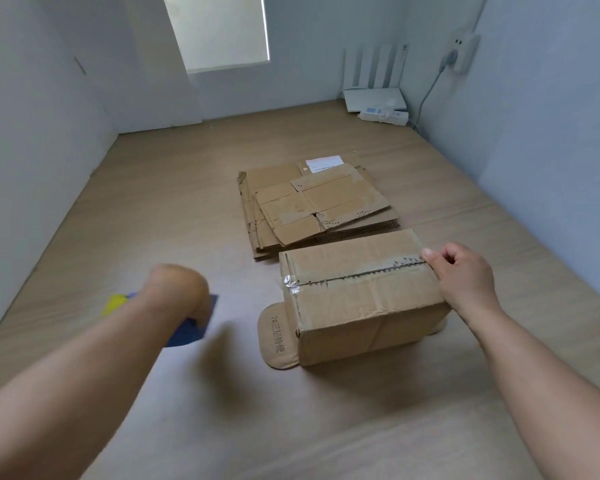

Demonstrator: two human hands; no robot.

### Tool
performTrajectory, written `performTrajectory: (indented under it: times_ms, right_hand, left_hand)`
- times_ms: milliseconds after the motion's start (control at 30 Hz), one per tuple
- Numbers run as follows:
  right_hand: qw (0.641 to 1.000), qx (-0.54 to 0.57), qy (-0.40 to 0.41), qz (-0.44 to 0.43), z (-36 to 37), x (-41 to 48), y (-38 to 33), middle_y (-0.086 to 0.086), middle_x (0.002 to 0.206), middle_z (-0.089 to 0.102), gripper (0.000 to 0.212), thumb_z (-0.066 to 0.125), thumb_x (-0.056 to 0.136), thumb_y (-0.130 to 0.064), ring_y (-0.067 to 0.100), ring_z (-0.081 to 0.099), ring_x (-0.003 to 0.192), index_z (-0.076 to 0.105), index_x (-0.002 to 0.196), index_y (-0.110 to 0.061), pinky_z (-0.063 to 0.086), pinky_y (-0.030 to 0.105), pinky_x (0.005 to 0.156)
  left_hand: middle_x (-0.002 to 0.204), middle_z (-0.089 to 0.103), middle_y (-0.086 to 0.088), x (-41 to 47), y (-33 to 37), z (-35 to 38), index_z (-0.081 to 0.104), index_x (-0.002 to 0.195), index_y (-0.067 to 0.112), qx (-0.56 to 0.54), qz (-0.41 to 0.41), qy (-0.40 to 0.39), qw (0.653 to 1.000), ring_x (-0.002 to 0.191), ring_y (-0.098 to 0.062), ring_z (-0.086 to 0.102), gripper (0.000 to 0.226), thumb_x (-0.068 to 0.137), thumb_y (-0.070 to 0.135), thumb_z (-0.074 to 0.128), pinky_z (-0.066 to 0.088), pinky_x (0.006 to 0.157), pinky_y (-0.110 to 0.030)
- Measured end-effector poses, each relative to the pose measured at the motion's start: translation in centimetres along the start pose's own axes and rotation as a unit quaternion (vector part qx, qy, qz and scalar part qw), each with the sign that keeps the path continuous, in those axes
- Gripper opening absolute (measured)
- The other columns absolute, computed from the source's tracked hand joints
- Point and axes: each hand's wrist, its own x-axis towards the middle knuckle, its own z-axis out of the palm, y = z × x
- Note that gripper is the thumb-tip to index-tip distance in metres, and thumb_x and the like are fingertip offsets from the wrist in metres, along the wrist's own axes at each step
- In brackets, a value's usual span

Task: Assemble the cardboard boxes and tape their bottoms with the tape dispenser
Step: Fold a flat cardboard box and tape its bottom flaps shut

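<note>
An assembled cardboard box point(357, 299) stands upside down on the wooden floor, a strip of clear tape running along its bottom seam. My right hand point(461, 271) rests at the box's right end, its thumb on the tape end and its fingers curled. Well left of the box, above the floor, my left hand point(181, 289) grips a blue and yellow tape dispenser point(187, 332), which is blurred and mostly hidden by the hand. Just behind the box lies a stack of flattened cardboard boxes point(312, 206).
A round-edged flap point(274, 337) juts out on the floor from under the box's left side. A white router point(374, 98) and power strip point(383, 116) sit in the far right corner, with a cable up to a wall socket. White walls close in on both sides.
</note>
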Motion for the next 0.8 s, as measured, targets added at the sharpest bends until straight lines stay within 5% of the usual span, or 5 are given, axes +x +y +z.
performTrajectory:
  times_ms: [233, 467, 700, 800]
  right_hand:
    - [1.000, 0.019, -0.004, -0.020, 0.3, 0.6, -0.1, 0.014, 0.065, 0.052, 0.040, 0.059, 0.092, -0.029, 0.030, 0.045, 0.066, 0.051, 0.069, 0.003, 0.029, 0.036, 0.057]
    - [0.999, 0.015, -0.027, -0.043, 0.0, 0.9, 0.2, 0.012, 0.065, 0.050, 0.037, 0.058, 0.093, -0.027, 0.030, 0.045, 0.070, 0.053, 0.071, 0.002, 0.025, 0.034, 0.058]
    - [0.998, 0.006, -0.049, -0.044, -0.1, 1.0, 0.2, 0.002, 0.060, 0.044, 0.039, 0.054, 0.094, -0.028, 0.028, 0.041, 0.067, 0.041, 0.062, -0.011, 0.023, 0.035, 0.057]
    - [0.998, 0.004, -0.049, -0.049, 0.0, 1.0, 0.3, 0.002, 0.059, 0.044, 0.040, 0.053, 0.094, -0.028, 0.028, 0.041, 0.065, 0.039, 0.060, -0.013, 0.023, 0.035, 0.055]
  left_hand:
    - [0.080, 0.056, 0.003, -1.4, -1.5, 6.7, 0.046, 0.088, 0.020, -0.133, -0.043, 0.090, 0.986, 0.071, -0.014, 0.056, 0.028, 0.086, 0.048, 0.049, 0.045, 0.064, -0.027]
    - [0.081, 0.059, 0.002, -4.9, 1.8, 14.6, 0.054, 0.086, 0.018, -0.238, -0.084, 0.163, 0.954, 0.077, -0.018, 0.058, 0.019, 0.086, 0.036, 0.046, 0.036, 0.055, -0.026]
    - [0.105, 0.060, 0.005, -7.1, 4.0, 16.2, 0.052, 0.096, 0.024, -0.219, -0.149, 0.116, 0.957, 0.093, -0.017, 0.057, 0.029, 0.085, 0.050, 0.052, 0.040, 0.067, -0.027]
    - [0.133, 0.051, -0.002, -7.7, 5.8, 13.1, 0.051, 0.128, 0.020, -0.292, -0.126, 0.226, 0.921, 0.119, -0.021, 0.051, 0.043, 0.090, 0.041, 0.051, 0.040, 0.092, -0.032]
